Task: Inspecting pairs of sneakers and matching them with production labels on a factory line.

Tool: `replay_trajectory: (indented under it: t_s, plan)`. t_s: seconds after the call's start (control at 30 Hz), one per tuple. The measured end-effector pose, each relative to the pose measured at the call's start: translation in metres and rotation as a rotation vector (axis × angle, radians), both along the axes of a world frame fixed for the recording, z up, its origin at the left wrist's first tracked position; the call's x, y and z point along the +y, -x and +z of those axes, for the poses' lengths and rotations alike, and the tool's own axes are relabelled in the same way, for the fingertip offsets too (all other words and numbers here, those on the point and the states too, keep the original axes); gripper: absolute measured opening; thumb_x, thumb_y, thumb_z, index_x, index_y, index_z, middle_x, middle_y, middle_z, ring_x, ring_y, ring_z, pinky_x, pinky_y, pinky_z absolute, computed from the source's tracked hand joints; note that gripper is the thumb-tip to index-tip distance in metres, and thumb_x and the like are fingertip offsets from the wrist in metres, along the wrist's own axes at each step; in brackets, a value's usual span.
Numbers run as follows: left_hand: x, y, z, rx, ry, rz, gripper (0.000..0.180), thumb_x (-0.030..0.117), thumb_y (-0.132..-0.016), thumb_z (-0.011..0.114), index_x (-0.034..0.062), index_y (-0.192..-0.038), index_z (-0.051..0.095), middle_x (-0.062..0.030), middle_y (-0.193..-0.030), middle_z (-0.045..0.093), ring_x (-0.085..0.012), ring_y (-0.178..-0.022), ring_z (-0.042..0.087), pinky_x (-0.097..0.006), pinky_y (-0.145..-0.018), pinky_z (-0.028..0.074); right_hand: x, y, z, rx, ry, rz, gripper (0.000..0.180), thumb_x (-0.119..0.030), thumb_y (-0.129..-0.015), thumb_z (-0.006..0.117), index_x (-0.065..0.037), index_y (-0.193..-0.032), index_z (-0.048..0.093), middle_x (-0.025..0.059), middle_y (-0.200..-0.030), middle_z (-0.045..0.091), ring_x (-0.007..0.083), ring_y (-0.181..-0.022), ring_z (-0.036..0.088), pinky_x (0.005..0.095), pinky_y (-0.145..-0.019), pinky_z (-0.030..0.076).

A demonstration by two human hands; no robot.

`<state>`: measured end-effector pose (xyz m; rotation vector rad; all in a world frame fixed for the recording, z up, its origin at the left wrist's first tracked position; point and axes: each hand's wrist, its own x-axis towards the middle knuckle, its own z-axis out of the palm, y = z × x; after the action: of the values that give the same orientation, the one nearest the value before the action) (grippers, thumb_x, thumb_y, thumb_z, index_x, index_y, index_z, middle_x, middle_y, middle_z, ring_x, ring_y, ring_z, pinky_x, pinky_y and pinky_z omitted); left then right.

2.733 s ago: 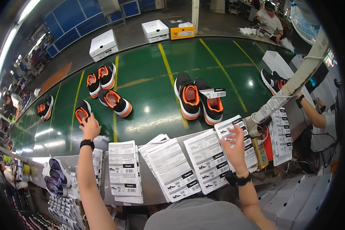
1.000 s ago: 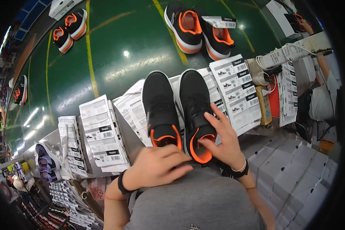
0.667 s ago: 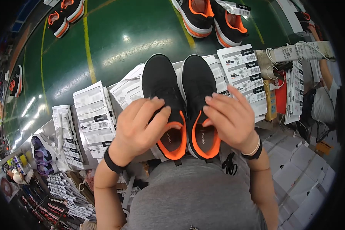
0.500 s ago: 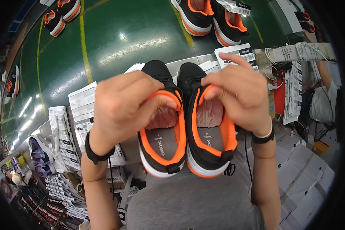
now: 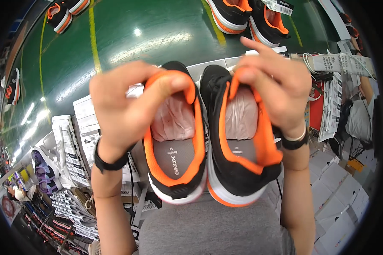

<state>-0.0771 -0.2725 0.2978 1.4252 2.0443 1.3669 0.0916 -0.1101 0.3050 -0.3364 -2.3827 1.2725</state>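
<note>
I hold a pair of black sneakers with orange lining close to my chest, heels toward me and openings up. My left hand [image 5: 127, 106] grips the left shoe [image 5: 174, 165] by its tongue and collar. My right hand [image 5: 272, 87] grips the right shoe [image 5: 238, 161] the same way. Pink tissue paper [image 5: 241, 114] is stuffed in both toe boxes. The grey insoles show in both shoes.
A green conveyor belt [image 5: 136, 46] runs ahead, carrying another black and orange pair [image 5: 247, 17] at top right and more shoes [image 5: 66, 10] at top left. Sheets of printed white labels [image 5: 78, 140] lie along its near edge. White cardboard boxes [image 5: 332, 191] stack at lower right.
I reached out over the labels, took the pair from the belt's edge, and lifted both shoes up toward my face, tilting the openings into view.
</note>
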Motion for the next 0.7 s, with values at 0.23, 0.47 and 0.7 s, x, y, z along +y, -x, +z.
replay_trajectory:
  t_s: [0.23, 0.47, 0.7]
  plan:
    - [-0.054, -0.038, -0.087, 0.3, -0.362, 0.163, 0.034, -0.013, -0.066, 0.066, -0.0024, -0.098, 0.059, -0.02, -0.104, 0.062, -0.0353, -0.096, 0.064, -0.035, -0.082, 0.055, -0.068, -0.064, -0.068, 0.153, -0.406, -0.243, 0.022, -0.01, -0.077, 0.07, -0.001, -0.095, 0.062, 0.0136, -0.095, 0.068, 0.0284, -0.089, 0.066, 0.0468, -0.096, 0.044]
    - [-0.055, -0.058, -0.07, -0.02, -0.154, 0.314, 0.048, -0.005, -0.07, 0.063, -0.0034, -0.116, 0.049, -0.0241, -0.121, 0.048, -0.0342, -0.103, 0.061, -0.036, -0.081, 0.054, -0.08, -0.065, -0.064, 0.069, -0.111, -0.46, 0.072, -0.005, -0.066, 0.074, 0.001, -0.129, 0.041, 0.0235, -0.113, 0.059, 0.033, -0.094, 0.065, 0.0347, -0.079, 0.053]
    - [-0.061, -0.058, -0.024, -0.276, 0.372, 0.232, 0.063, 0.0, -0.065, 0.056, -0.0123, -0.125, 0.043, -0.0195, -0.09, 0.067, -0.0188, -0.076, 0.068, -0.027, -0.069, 0.052, -0.077, -0.056, -0.031, -0.211, 0.255, -0.39, 0.057, 0.004, -0.067, 0.057, -0.001, -0.123, 0.05, 0.0177, -0.101, 0.066, 0.0226, -0.083, 0.068, 0.03, -0.063, 0.055]
